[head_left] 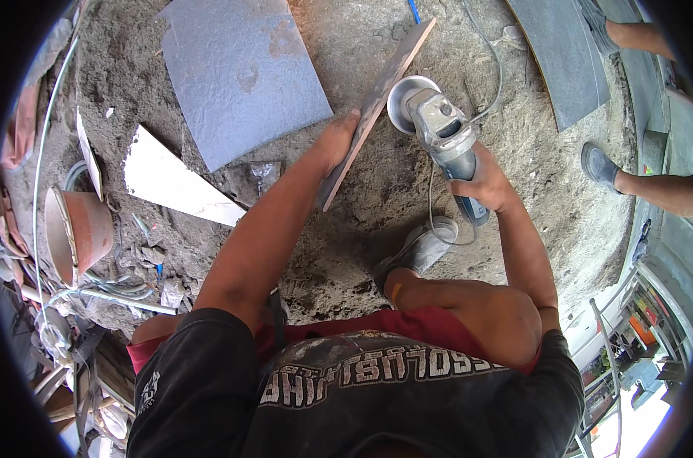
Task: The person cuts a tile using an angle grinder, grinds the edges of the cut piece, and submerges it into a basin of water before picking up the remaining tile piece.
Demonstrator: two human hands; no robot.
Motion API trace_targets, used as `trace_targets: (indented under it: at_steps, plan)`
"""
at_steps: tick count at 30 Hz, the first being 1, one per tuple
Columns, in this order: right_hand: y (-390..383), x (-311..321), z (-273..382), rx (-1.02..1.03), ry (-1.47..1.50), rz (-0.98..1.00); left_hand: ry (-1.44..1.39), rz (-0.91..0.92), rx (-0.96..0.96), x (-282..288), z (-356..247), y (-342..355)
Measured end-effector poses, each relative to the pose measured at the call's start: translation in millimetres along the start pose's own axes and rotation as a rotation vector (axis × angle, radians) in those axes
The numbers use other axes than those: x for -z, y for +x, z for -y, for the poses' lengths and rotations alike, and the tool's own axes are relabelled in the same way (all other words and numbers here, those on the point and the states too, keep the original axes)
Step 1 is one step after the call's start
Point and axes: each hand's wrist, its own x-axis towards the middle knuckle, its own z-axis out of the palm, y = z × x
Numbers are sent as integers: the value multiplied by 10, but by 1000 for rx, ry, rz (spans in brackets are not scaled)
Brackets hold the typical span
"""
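- At the bottom of the frame, a dark shirt (407, 397) and red shorts (327, 330) are seen, with a gray shoe (432, 243) planted just above them on the ground (323, 267).
- Right of center, the grinder (446, 130) is gripped around its body by the right hand (480, 182), with the fingers clamped on it.
- Its disc (411, 104) is pointed to the upper left, close beside the tile's edge; whether the two are touching cannot be told.
- At upper center, the tile (386, 85) is held aslant and on edge. Its lower part is clamped by the left hand (339, 143), the thumb laid near the edge and the other fingers mostly hidden.
- The cord (501, 69) is looped below the grinder, passed behind it and run to the top edge.
- Left of the hands, a white shard (175, 179) is laid near a gray slab (243, 76).
- At left, a reddish bucket (95, 229) is tipped over above coiled hoses (117, 291).
- At upper right, a dark sheet (564, 61) is seen.
- Beyond it, at the right edge, another person's shoe (600, 166) is set down.
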Motion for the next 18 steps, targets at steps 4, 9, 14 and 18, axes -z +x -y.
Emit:
trace_targets:
  at_steps: [4,9,14,18]
  plan:
    - [65,-41,120,27,-31,22,46,-106,-49,7,155,95]
    - [104,-20,111,22,-11,23,35,11,33,13,77,79]
    - [167,-20,91,2,-57,11,30,26,37,36,94,106]
    - [202,-21,105,8,-40,3,21,-79,-89,21,201,153]
